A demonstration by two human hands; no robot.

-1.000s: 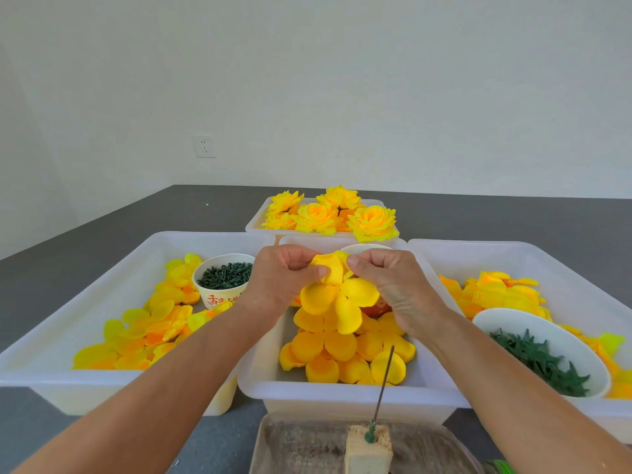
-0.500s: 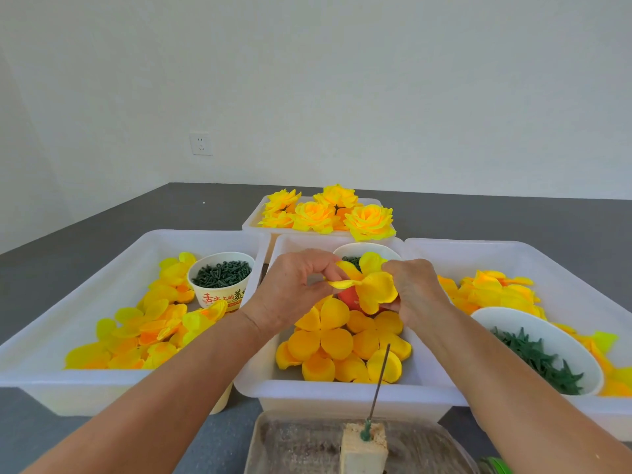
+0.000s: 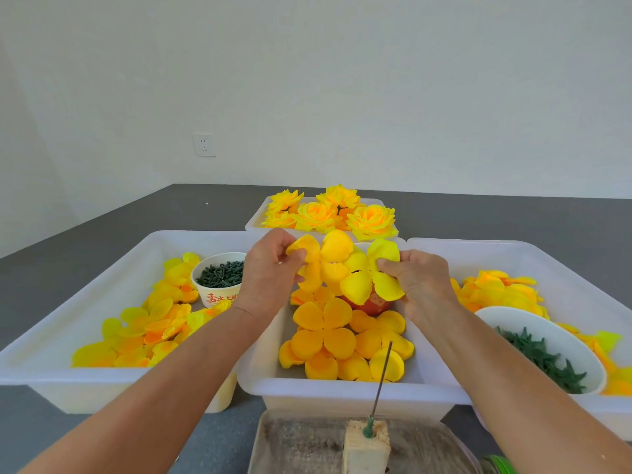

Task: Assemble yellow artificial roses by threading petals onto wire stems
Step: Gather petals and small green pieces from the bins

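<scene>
Landmark: the middle tub [image 3: 342, 393], a white plastic tub straight ahead, holding loose yellow petal pieces [image 3: 337, 340].
Left hand [image 3: 270, 275]: raised above the far end of the middle tub, fingers and thumb curled and pinching the left petal piece [image 3: 319, 261], a four-lobed orange-yellow cutout.
Right hand [image 3: 419, 278]: raised above the far right of the middle tub, thumb and fingers pinching the right petal piece [image 3: 367, 277], a brighter yellow four-lobed cutout.
Petal pieces in hand: the two touch and overlap a little in the middle, held in the air between the hands, clear of the pile below.
Wire stem [image 3: 379, 381]: a thin dark wire just in front of the middle tub, tilted slightly right, its green base stuck in a foam block [image 3: 366, 449]; nothing is threaded on it.
Foam block tray: the block stands in a clear tray [image 3: 301, 443] in front of the middle tub.
Left tub [image 3: 113, 268]: to the left of the middle tub, with more yellow petals and a paper cup [image 3: 219, 282] of small dark green pieces.
Right tub [image 3: 533, 254]: to the right of the middle tub, with petals and a white bowl [image 3: 547, 336] of green star-shaped pieces.
Finished roses [image 3: 328, 212]: several yellow ones in a smaller tub behind the middle tub.
Red item [image 3: 372, 301]: at the far end inside the middle tub, mostly hidden under the held petals; cannot tell what it is.
</scene>
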